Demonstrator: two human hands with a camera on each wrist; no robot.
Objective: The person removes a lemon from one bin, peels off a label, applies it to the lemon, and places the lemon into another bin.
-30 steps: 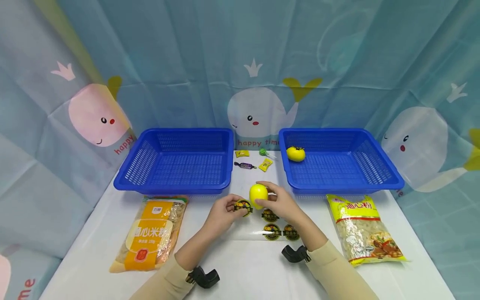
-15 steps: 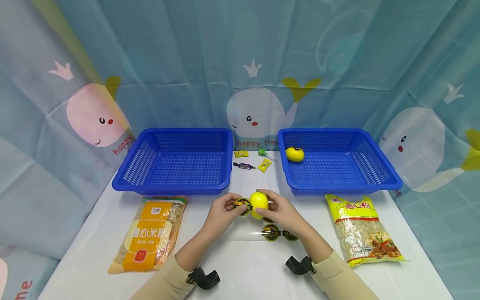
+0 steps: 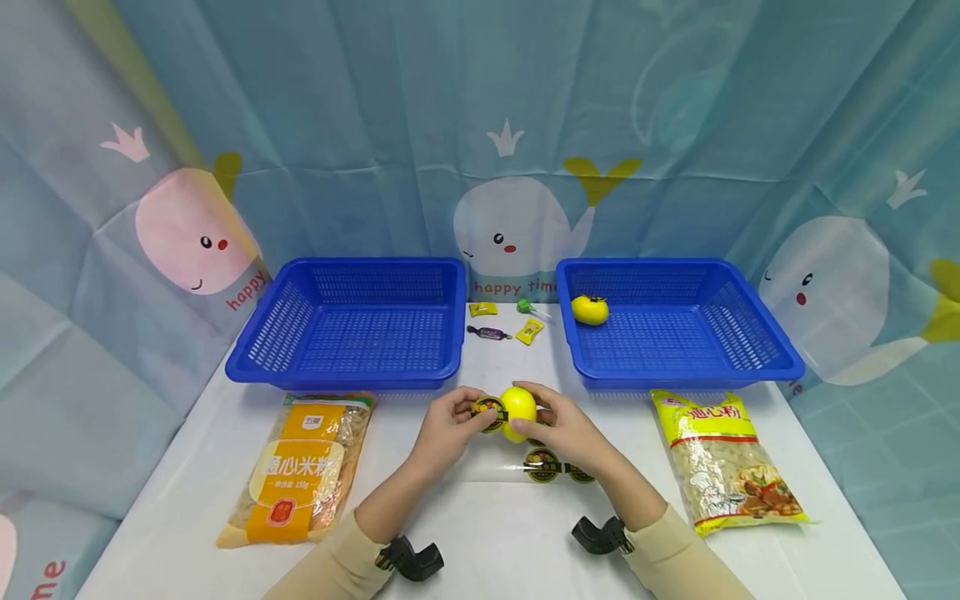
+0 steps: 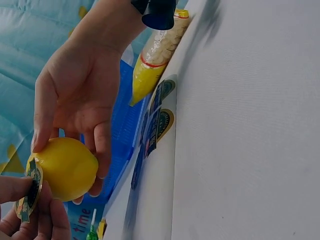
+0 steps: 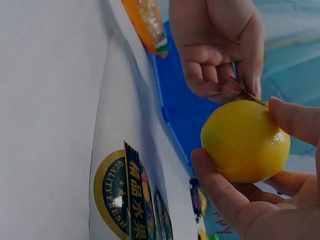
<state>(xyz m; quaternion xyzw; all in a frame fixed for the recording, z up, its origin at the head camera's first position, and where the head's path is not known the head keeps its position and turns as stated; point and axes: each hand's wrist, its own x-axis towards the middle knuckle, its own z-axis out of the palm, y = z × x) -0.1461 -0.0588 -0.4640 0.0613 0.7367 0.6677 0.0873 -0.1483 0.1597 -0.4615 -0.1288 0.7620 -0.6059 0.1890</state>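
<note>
In the head view my right hand [image 3: 558,425] grips a smooth yellow lemon [image 3: 519,408] between thumb and fingers, above the middle of the table. My left hand [image 3: 450,423] pinches a round black-and-gold fruit sticker [image 3: 489,414] by its left side. The sticker's far edge is right at the lemon's skin; in the right wrist view the sticker [image 5: 248,93] appears edge-on against the lemon [image 5: 245,141]. Below the hands lies a clear sticker sheet [image 3: 491,464] with several more round stickers [image 3: 542,465], partly hidden by the right hand.
A blue basket [image 3: 450,367] stands back left. Another blue basket [image 3: 690,375] at back right holds a yellow tomato [image 3: 590,310]. Wrapped candies [image 3: 490,332] and a green lollipop [image 3: 525,306] lie between them. An orange-labelled bag [image 3: 292,471] is left, a yellow bag [image 3: 727,462] right.
The right hand has lowered the lemon slightly towards the sticker, closing the gap between them. The left hand keeps its pinch on the sticker and has shifted very little.
</note>
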